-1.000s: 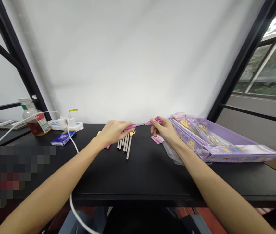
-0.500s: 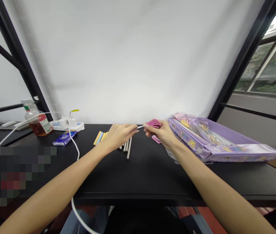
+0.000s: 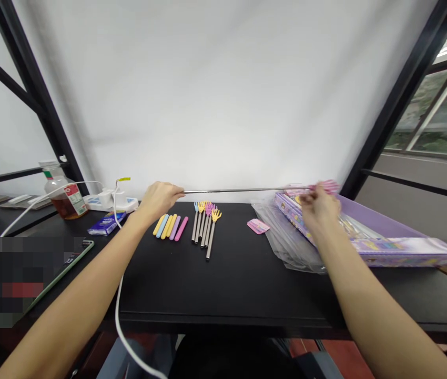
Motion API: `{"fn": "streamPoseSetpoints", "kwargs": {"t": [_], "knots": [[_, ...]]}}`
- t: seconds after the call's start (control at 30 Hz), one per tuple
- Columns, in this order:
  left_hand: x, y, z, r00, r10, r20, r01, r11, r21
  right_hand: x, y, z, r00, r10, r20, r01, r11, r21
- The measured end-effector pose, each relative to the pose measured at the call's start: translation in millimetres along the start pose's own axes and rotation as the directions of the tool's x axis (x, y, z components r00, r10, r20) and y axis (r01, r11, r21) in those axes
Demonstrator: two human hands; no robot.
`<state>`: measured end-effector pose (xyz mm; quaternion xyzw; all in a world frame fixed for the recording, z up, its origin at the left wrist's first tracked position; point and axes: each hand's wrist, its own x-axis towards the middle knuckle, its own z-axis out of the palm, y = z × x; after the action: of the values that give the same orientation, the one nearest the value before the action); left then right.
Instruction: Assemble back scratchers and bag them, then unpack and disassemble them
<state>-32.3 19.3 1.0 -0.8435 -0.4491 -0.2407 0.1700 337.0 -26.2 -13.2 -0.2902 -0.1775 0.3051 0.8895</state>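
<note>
A telescopic back scratcher point(image 3: 243, 190) is stretched out level between my two hands, its thin metal rod drawn long. My left hand point(image 3: 159, 199) is closed round the handle end, which the fingers hide. At the other end, my right hand point(image 3: 320, 208), blurred by motion, grips just below the pink claw head. Below the rod several back scratchers point(image 3: 206, 223) with yellow, pink and blue claws lie side by side on the black table point(image 3: 223, 289). Left of them lie several coloured handle sleeves point(image 3: 170, 227) in yellow, blue, purple and pink.
Small pink cards point(image 3: 258, 226) lie beside clear plastic bags point(image 3: 290, 247). A purple box point(image 3: 408, 246) with wrapped pieces stands at the right. Leftward are a blue packet point(image 3: 107, 223), a power strip point(image 3: 131, 205), a bottle point(image 3: 63, 195) and a white cable point(image 3: 119, 310).
My hands have moved apart, left hand leftward and right hand rightward. The back scratcher's rod has lengthened between them, and the handle sleeves and claws below now show.
</note>
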Motion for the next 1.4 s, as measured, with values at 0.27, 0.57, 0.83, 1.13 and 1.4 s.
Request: {"fn": "streamPoseSetpoints", "kwargs": {"t": [0.27, 0.57, 0.83, 1.13, 1.4], "knots": [[-4.4, 77.3, 25.4, 0.92, 0.379, -0.096, -0.373, 0.925, 0.076, -84.2, 52.5, 17.3, 0.548, 0.363, 0.754, 0.139, 0.849, -0.51], [4.6, 52.0, 10.3, 0.996, 0.082, 0.036, -0.086, 0.988, 0.125, -51.0, 38.5, 26.9, 0.855, 0.23, 0.465, -0.073, 0.941, -0.331], [0.7, -10.7, -1.2, 0.886, -0.421, 0.193, 0.322, 0.86, 0.396, 26.0, -29.9, -7.6, 0.956, -0.1, -0.274, 0.131, 0.986, 0.099], [4.9, 34.2, 10.1, 0.989, -0.07, 0.133, 0.039, 0.974, 0.224, -17.0, 14.4, 9.0, 0.979, 0.135, 0.15, -0.105, 0.976, -0.189], [0.7, 43.1, 13.3, 0.996, -0.046, 0.082, 0.035, 0.99, 0.133, -44.1, 32.1, 21.5, 0.934, 0.128, 0.333, -0.064, 0.979, -0.195]]}}
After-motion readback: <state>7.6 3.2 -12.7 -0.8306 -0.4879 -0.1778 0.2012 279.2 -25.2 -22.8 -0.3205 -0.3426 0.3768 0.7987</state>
